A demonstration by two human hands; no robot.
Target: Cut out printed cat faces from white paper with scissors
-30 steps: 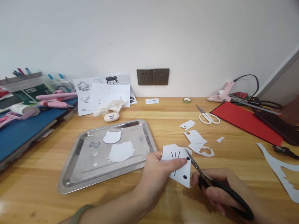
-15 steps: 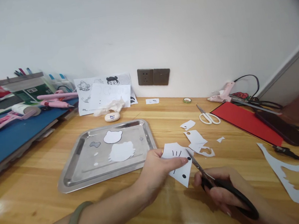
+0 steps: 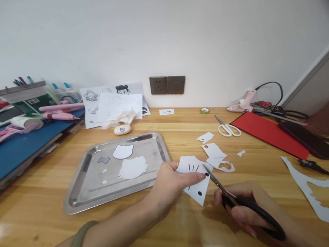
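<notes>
Between thumb and fingers my left hand pinches a white piece of paper printed with black dots and short curved strokes. My right hand grips black-handled scissors, whose blades meet the paper's right edge beside the upper dot. To the left, a metal tray holds a cat-head cutout, a whiskered white cutout, a grey bow cutout and small white ovals. Paper scraps lie just beyond the scissors.
White-handled scissors, a tape roll and a red sheet lie at the back right, near a pink glue gun and dark cables. A large paper offcut is far right. Printed sheets lean on the wall.
The view has shifted very slightly. Both hands, the paper and the scissors keep nearly the same positions relative to one another.
</notes>
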